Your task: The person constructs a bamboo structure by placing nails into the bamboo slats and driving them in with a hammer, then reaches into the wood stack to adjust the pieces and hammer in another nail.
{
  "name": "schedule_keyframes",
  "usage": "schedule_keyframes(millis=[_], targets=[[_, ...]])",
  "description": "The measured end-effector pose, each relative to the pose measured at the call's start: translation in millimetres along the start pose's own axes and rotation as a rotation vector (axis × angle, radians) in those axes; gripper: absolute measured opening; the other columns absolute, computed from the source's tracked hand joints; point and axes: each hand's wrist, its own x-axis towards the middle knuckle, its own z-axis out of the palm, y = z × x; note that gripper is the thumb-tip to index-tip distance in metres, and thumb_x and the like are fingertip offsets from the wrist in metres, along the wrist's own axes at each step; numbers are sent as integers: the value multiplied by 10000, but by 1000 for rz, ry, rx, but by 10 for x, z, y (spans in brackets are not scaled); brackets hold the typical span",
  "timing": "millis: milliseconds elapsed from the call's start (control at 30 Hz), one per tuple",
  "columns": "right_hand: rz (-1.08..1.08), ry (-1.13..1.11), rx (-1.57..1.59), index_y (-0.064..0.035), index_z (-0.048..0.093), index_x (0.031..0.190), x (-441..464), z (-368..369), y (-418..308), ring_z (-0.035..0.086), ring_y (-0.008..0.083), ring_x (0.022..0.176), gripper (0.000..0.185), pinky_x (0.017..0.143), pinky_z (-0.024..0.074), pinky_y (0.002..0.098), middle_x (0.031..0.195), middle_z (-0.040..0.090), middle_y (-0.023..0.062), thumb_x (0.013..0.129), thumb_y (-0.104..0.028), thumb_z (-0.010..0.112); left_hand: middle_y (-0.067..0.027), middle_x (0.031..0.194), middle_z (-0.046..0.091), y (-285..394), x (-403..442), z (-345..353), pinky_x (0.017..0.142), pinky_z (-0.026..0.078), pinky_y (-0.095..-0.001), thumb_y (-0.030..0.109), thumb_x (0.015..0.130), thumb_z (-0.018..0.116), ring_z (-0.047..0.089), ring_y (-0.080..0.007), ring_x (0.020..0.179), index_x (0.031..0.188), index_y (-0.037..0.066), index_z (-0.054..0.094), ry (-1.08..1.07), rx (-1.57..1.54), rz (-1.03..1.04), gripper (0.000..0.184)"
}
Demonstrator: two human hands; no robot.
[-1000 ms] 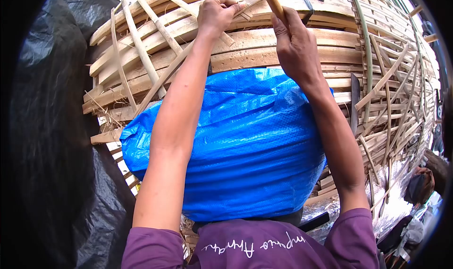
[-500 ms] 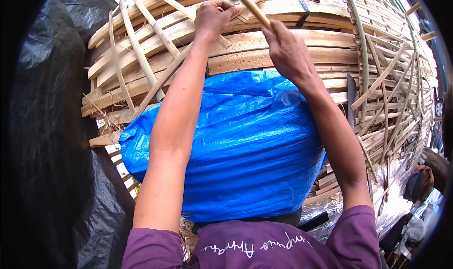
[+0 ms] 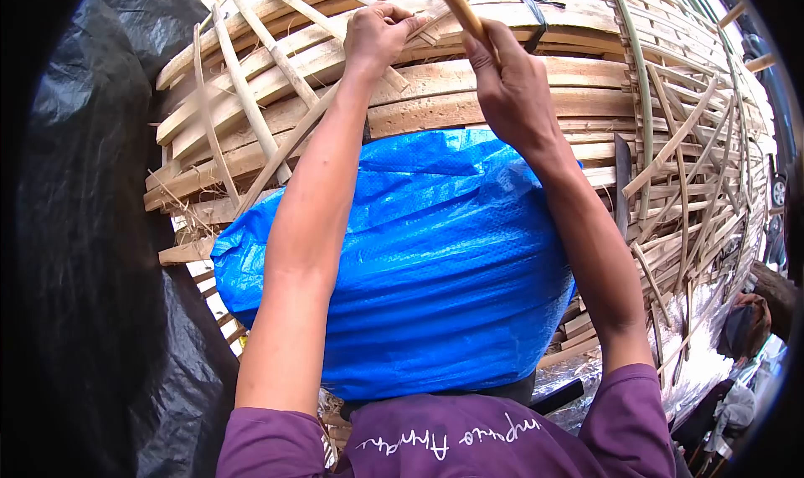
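My right hand (image 3: 517,88) grips the wooden handle of a hammer (image 3: 456,5), whose head is out of view past the top edge. To its left, my left hand (image 3: 373,42) is closed, thumb and fingertips pinched together over the wooden slats (image 3: 578,72). What it pinches is too small to make out. Thin split strips (image 3: 429,36) lie right beside those fingertips. A blue plastic sheet (image 3: 435,260) covers my lap below both hands.
Black sheeting (image 3: 92,227) hangs along the left. Thin bamboo strips (image 3: 243,84) cross the slats at upper left. Dark cord (image 3: 536,13) is tied near the top. A dark flat blade (image 3: 621,180) stands right of the blue sheet, and a woven lattice of strips (image 3: 695,151) lies beyond.
The hammer has risen, its head leaving the top of the view, and its handle stands steeper. My right hand has moved slightly up; my left hand stays nearly in place.
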Motion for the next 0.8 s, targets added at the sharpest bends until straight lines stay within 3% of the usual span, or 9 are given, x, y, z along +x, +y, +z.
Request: schedule_keyframes(millis=[33,133,233,333,400,633,700,767,800], targets=[[-34,53,24,-25,553,1095,22,-25,-69,626,426,601,193,519,435,458,650,600,234,1016,-200,541,-23,736,708,57,-14,-18,597,481,-243,244,821,824,595,-59,649,894,24,762,-10,6,-58,240],[-93,138,74,-42,542,1092,-3,-4,-40,628,395,579,157,515,433,446,637,594,215,1014,-179,546,-20,720,699,63,-36,-29,590,472,-236,253,819,827,585,-58,637,890,24,763,-2,12,-82,248],[149,-175,-167,-21,547,1092,-50,29,250,626,447,632,209,540,428,500,684,614,266,1016,-215,529,-16,706,694,66,-9,-27,557,455,-226,275,805,838,574,-56,615,891,28,767,-27,31,-75,270],[90,-109,-108,-11,549,1106,-45,-23,179,617,475,641,231,544,416,530,699,609,288,1016,-222,518,-21,715,703,78,-32,-27,563,458,-227,275,807,837,586,-59,625,895,28,767,26,110,-13,271],[104,-48,-18,-19,551,1115,-51,-41,64,609,482,642,218,539,407,542,682,594,288,1014,-209,518,-29,729,714,67,-21,-25,592,474,-234,276,811,834,608,-68,648,891,26,766,-13,-1,-68,271],[141,-155,-139,-37,538,1101,-51,48,313,600,512,692,239,599,416,574,715,612,300,1016,-259,511,-19,724,706,147,-45,-40,584,472,-239,256,800,843,598,-67,649,886,28,760,5,39,-45,258],[155,-134,-119,-37,538,1103,-36,32,296,601,510,690,240,600,414,574,710,609,300,1016,-258,512,-6,711,680,155,-33,-57,603,483,-248,270,792,848,598,-74,654,957,37,756,-30,78,-115,300],[169,-111,-101,-36,538,1106,-32,-1,288,602,507,687,240,601,412,574,705,606,300,1015,-257,513,0,733,656,-32,14,-44,620,500,-253,314,783,852,598,-78,660,1056,45,736,-70,82,89,400],[165,-100,-86,-35,538,1106,-42,-10,293,602,506,686,241,600,409,574,705,605,300,1017,-258,511,-70,896,696,-26,15,-92,730,542,-331,414,737,854,679,-187,803,1150,99,707,-142,87,40,540]])
